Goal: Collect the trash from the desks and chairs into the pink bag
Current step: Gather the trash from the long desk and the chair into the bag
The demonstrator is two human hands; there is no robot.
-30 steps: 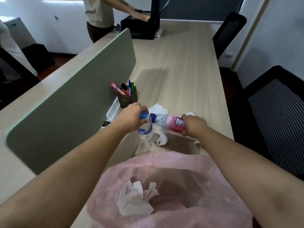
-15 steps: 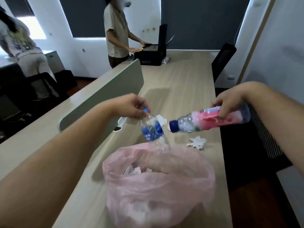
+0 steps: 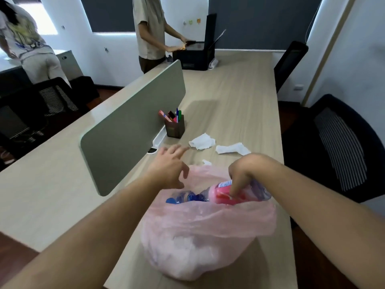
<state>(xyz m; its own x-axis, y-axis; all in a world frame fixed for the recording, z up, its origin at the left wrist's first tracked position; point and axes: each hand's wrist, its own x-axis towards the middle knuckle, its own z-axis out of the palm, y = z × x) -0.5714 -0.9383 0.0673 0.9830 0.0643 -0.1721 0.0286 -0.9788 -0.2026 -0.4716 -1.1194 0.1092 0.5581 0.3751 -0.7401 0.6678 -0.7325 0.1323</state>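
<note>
At the far left a person [image 3: 27, 49] bends over another desk, and a grey-green divider panel [image 3: 133, 126] stands along the bench [image 3: 239, 97], with a second person [image 3: 150, 34] at its far end beside a black printer [image 3: 194, 57]. A dark pen holder [image 3: 174, 128] with markers sits against the panel. The left hand [image 3: 168, 165] hovers over the near-left rim of the pink bag [image 3: 208, 236], fingers spread wide and holding nothing. Inside the bag's mouth lies a clear water bottle [image 3: 183, 198] with a blue cap. Two crumpled tissues [image 3: 202, 141] [image 3: 232, 148] and a small paper scrap [image 3: 206, 162] lie on the bench just beyond the bag. The right hand [image 3: 243, 172] grips a pink-labelled bottle [image 3: 239, 193], held on its side in the bag's opening, neck pointing left toward the water bottle. A black mesh chair [image 3: 337, 147] stands at the right
</note>
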